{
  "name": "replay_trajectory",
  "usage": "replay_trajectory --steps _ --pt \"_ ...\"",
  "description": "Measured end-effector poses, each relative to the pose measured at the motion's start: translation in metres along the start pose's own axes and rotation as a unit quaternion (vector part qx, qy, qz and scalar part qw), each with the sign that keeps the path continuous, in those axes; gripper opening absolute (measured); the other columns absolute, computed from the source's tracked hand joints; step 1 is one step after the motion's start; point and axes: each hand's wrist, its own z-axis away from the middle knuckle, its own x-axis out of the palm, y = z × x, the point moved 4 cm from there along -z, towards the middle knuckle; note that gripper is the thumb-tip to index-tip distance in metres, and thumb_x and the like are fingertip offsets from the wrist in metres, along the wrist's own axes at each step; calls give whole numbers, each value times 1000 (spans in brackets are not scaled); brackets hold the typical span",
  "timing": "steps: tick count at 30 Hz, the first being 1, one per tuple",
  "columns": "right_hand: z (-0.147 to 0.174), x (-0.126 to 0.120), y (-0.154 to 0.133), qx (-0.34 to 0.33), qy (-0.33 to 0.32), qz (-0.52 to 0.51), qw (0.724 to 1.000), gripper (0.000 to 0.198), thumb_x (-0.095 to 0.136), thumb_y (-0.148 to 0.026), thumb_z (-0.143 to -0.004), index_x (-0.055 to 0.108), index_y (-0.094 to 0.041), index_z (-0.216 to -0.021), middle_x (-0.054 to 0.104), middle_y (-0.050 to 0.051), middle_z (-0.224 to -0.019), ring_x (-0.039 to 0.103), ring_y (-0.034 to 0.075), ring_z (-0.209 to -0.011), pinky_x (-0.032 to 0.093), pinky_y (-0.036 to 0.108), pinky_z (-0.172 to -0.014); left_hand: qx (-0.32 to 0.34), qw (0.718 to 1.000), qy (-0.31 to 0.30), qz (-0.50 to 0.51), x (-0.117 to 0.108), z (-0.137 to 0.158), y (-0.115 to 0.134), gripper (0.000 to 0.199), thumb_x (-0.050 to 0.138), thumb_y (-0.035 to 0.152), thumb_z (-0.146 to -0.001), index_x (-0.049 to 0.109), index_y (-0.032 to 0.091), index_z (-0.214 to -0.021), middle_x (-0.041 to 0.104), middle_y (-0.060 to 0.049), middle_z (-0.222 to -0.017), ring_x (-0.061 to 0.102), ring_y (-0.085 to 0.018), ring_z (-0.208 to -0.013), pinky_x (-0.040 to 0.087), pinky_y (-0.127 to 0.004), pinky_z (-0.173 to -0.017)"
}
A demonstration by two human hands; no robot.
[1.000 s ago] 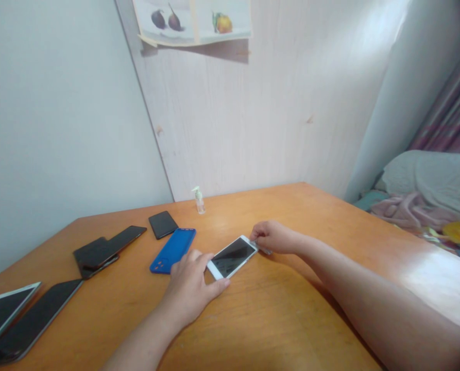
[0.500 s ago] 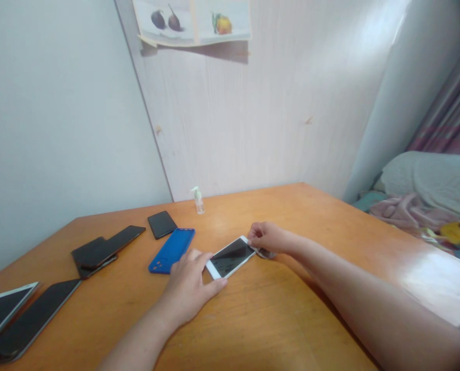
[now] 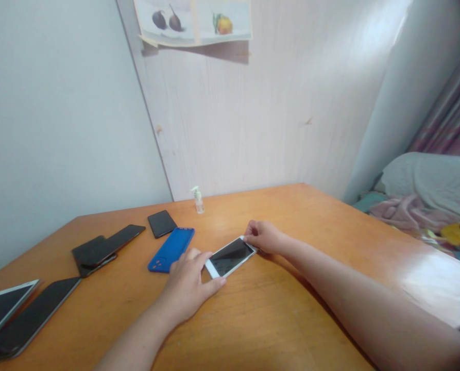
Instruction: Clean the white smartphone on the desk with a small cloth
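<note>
A white smartphone [image 3: 232, 256] with a dark screen lies face up on the wooden table, tilted diagonally. My left hand [image 3: 193, 275] holds its near end, thumb on the lower edge and fingers on the upper edge. At the phone's far right corner is my right hand [image 3: 261, 237], its fingers pinched together and touching the screen's edge. What those fingers hold, if anything, is hidden. Just left of the phone, a blue phone case [image 3: 172, 250] lies with its inside up, partly behind my left hand.
Behind the case lies a black phone [image 3: 162, 223]. A small pump bottle [image 3: 198, 201] stands near the wall. Several dark phones [image 3: 116, 245] lie overlapping at the left, with a white-edged tablet-like device [image 3: 7, 309] nearer. Bedding [image 3: 430, 178] is beyond the table's right edge.
My right hand has shifted slightly, its fingertips now further over the phone's corner. The greyish thing seen beneath it before is now mostly hidden. My left hand keeps its hold.
</note>
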Motion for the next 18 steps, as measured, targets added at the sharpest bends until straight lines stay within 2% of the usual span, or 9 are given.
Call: replay_trajectory --steps 3,8,11,18 --pt "5 -4 -6 -47 3 41 998 5 62 -21 -83 65 -17 -82 69 3 -78 59 14 -68 39 22 -60 -4 1000 1 -3 0 0 0 53 67 55 -79 62 26 -124 61 -8 -112 56 -29 -109 41 -38 -87" --pt "24 -20 -14 -124 -50 102 986 15 64 -17 -79 73 -20 -90 72 3 -83 61 16 -73 40 24 -66 -5 1000 1 -3 0 0 -1 55 67 55 -79 61 25 -124 61 -8 -112 56 -29 -108 41 -38 -86" --pt "26 -19 -16 -139 -61 125 980 17 62 -15 -80 75 -21 -90 72 3 -83 63 17 -77 41 24 -69 -2 1000 1 3 1 0 -1 55 67 56 -79 61 25 -124 60 -8 -112 55 -29 -109 41 -39 -87" --pt "10 -5 -23 -139 -21 149 979 27 53 -14 -89 76 -18 -102 69 9 -100 63 19 -89 43 24 -78 -11 1000 -10 5 -1 0 1 54 66 56 -79 62 27 -124 60 -8 -112 55 -30 -109 40 -39 -86"
